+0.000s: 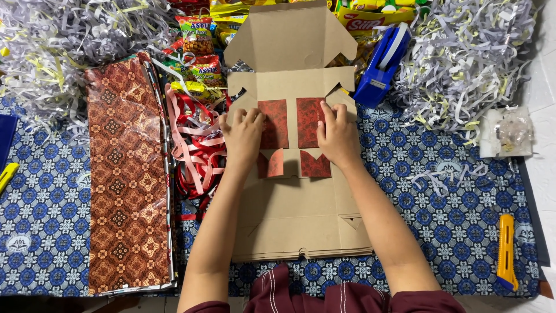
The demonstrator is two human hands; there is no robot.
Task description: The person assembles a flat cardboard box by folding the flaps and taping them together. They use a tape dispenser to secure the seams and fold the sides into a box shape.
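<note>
A flat brown cardboard box blank (292, 223) lies on a stack of similar blanks in front of me, its far flaps folded up. My left hand (242, 136) and my right hand (336, 134) press side by side on its middle panel, fingers flat. Between and under them sit red patterned paper pieces (307, 119) stuck in the panel's cut-outs. Neither hand grips anything.
A stack of brown batik-patterned sheets (124, 174) lies at left, red and pink ribbons (197, 142) beside it. Shredded paper (463, 52) is heaped at back left and right. Snack packets (197, 35), a blue tape dispenser (382, 61), a yellow cutter (506, 252) lie on the blue patterned cloth (417, 174).
</note>
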